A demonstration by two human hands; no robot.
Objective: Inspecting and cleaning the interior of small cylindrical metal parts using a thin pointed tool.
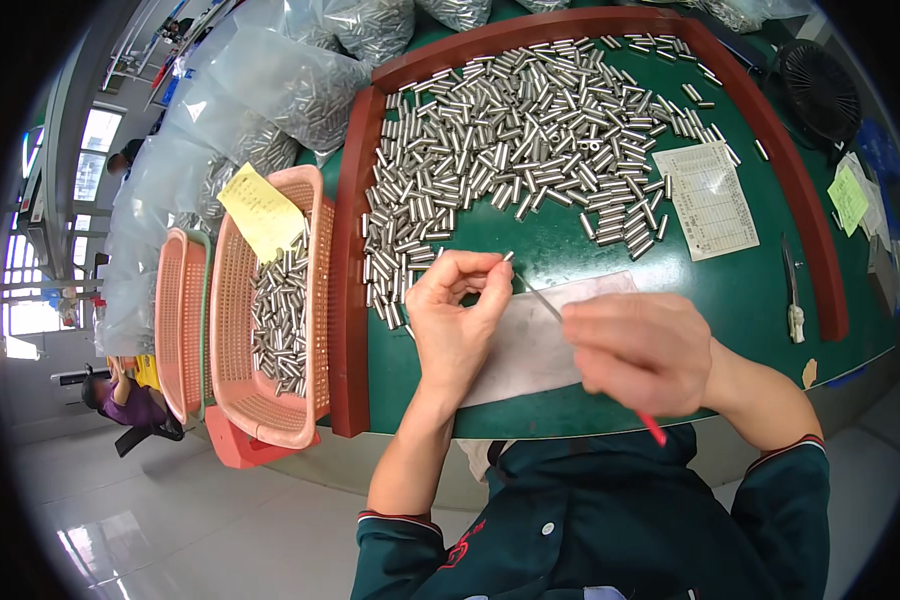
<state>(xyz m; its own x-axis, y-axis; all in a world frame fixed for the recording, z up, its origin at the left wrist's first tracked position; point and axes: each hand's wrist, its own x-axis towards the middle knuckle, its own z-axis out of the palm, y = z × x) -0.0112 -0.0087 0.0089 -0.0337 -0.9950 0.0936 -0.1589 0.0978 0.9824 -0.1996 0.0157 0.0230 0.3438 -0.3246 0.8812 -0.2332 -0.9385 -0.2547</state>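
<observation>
My left hand (457,315) pinches a small metal cylinder (507,257) between thumb and fingers, just above the green table top (590,250). My right hand (642,352) is closed around a thin red-handled tool (654,428); its fine metal tip (540,298) points at the cylinder. Both hands hover over a grey cloth (530,345) lying on the table. A big heap of the same metal cylinders (510,140) covers the table beyond the hands.
A dark red raised rim (348,300) borders the table. At the left, a pink basket (270,320) holds more cylinders and a yellow note (260,212). Plastic bags of cylinders (290,90) lie behind. A printed sheet (708,198), a small black fan (818,90) and a thin tool (790,290) sit at the right. Another person (130,400) sits at far left.
</observation>
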